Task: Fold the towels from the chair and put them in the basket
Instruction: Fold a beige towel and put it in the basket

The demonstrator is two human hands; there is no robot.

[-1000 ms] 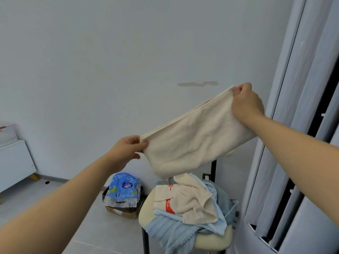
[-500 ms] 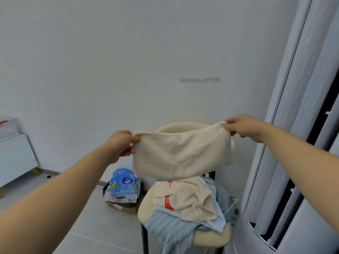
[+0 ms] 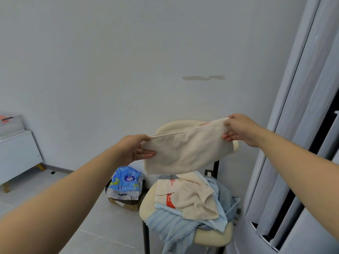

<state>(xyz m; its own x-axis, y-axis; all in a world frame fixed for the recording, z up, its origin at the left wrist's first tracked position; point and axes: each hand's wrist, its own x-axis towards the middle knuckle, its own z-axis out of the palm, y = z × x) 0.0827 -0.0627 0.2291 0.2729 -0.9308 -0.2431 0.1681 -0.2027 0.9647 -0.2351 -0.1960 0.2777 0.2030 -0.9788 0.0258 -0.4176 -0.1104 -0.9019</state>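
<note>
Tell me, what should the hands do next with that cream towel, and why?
Probably bring the right hand toward the left hand, folding the cream towel in half. It hangs stretched between them, each pinching one end, seemingly doubled lengthwise already.

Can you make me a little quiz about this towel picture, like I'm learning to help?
1. True or false: the left hand and the right hand both hold the cream towel up in the air.
2. What colour is the ribbed towel at the bottom of the pile? A) red B) light blue C) black
3. Fill in: the pile lies on a ____.
Key: 1 true. 2 B. 3 chair.
</note>
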